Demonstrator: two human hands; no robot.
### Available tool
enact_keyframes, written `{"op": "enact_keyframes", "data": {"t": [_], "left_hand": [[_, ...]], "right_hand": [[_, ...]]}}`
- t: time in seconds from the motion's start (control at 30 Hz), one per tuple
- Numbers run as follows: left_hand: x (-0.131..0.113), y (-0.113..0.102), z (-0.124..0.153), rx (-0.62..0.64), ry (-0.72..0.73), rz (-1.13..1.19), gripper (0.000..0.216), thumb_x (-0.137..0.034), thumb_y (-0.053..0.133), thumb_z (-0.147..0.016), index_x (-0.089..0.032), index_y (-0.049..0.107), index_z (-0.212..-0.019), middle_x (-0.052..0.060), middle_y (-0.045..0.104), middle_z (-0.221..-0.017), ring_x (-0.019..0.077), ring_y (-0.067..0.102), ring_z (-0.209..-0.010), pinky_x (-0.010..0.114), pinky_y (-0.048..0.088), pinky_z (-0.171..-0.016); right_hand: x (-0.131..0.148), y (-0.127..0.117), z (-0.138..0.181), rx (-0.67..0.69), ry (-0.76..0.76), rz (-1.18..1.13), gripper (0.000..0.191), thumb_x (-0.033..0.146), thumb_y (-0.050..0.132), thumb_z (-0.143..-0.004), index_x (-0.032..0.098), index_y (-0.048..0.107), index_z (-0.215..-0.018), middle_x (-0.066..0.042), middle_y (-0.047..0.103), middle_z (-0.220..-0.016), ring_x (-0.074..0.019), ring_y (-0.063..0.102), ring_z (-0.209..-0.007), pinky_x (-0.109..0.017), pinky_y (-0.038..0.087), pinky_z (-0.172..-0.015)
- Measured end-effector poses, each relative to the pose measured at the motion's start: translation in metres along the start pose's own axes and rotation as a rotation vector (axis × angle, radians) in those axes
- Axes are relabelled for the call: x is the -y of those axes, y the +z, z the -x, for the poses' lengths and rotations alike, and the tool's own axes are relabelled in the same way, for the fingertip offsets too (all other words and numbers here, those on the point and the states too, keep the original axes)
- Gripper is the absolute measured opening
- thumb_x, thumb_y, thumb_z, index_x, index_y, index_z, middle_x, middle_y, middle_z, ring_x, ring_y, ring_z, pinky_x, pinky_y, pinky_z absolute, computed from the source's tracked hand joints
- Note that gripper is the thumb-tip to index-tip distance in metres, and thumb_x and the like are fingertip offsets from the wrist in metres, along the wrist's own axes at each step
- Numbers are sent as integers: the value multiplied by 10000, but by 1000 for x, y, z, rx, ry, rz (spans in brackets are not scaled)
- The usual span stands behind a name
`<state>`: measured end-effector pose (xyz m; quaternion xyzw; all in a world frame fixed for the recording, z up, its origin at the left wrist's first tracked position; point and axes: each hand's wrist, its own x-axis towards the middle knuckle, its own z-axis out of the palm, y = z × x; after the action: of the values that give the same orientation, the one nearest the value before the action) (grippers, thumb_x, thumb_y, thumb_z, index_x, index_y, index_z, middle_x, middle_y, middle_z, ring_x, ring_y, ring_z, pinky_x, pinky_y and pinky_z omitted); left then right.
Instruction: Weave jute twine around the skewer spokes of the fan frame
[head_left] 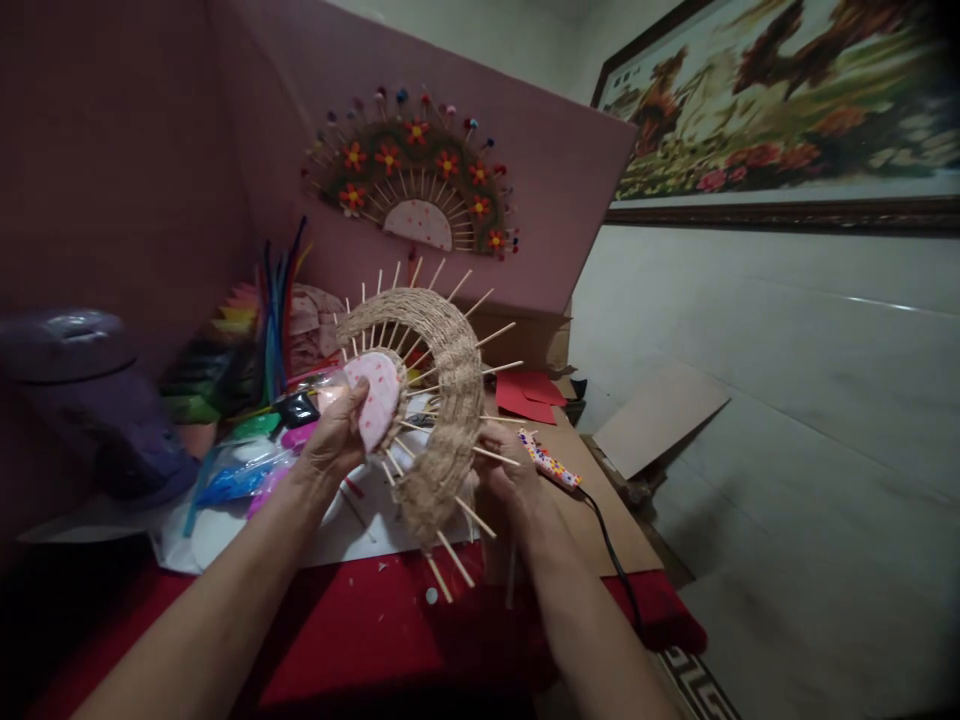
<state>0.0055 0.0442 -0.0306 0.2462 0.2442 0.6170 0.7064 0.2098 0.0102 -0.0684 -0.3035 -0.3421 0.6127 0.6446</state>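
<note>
A woven fan [459, 375] of tan twine and thin wooden sticks is held up over the table, tilted to one side. My left hand [337, 435] grips it by the pink spotted half-round base [379, 390], thumb pressed on the front. At the fan's right edge, my right hand [514, 470] is closed around the rim among the protruding stick ends; some of its fingers are hidden behind the sticks. Bare stick tips stick out all along the outer edge.
A finished-looking flower-decorated fan [420, 170] is on the pink board behind. Left stand a purple container [90, 400], pipe cleaners [281, 310] and bagged coloured clay [236, 480]. A corded, flower-patterned glue gun [551, 462] lies on cardboard [600, 530] at right, near red paper [525, 395].
</note>
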Motion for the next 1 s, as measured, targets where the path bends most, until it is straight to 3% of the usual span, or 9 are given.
{"op": "enact_keyframes", "data": {"t": [0.07,0.13,0.37,0.57,0.67,0.87,1.0], "left_hand": [[-6,-3,-2,-49,49,-1,181,-148,499,-875,-79,641,-963,93,716,-712,155,672,-558,235,576,-560],[-10,-7,-5,-78,82,-14,167,-137,505,-867,-65,644,-929,96,709,-680,150,663,-523,222,574,-536],[-15,-15,-12,-168,120,-24,162,-133,521,-857,-53,644,-926,104,711,-699,153,675,-542,231,582,-589],[-12,-21,-15,-120,176,-64,174,-133,489,-875,-58,645,-881,93,717,-715,137,669,-562,233,582,-598],[-12,-24,-17,-95,200,-48,139,-101,515,-852,-84,650,-880,65,722,-741,126,668,-594,217,574,-598],[-15,-23,-15,-92,238,38,248,-4,569,-759,-185,653,-906,-7,719,-761,116,672,-694,195,551,-638],[-16,-8,-10,-21,338,54,390,-8,602,-725,-258,633,-1023,-18,730,-858,136,673,-809,220,554,-684]], "right_hand": [[6,0,-1,31,22,-68,220,177,695,-674,161,482,-623,68,487,-518,-23,307,-361,-140,230,-325],[12,0,0,60,5,-120,257,175,696,-642,172,441,-610,79,454,-514,-12,234,-357,-132,166,-318],[15,6,6,48,-99,-101,311,263,710,-636,185,410,-621,87,405,-539,-12,183,-376,-135,159,-336],[14,8,8,78,-114,-64,313,260,719,-643,183,417,-609,94,355,-498,-20,194,-385,-146,168,-359],[17,7,7,-37,-188,-53,263,250,722,-612,176,472,-649,90,402,-506,-16,214,-379,-148,158,-351],[25,-4,0,-480,-389,-57,279,300,714,-602,187,465,-659,111,391,-487,-12,199,-342,-154,110,-311],[19,-1,-1,-499,-372,12,304,341,712,-631,191,448,-647,107,405,-486,-12,224,-330,-152,118,-306]]}}
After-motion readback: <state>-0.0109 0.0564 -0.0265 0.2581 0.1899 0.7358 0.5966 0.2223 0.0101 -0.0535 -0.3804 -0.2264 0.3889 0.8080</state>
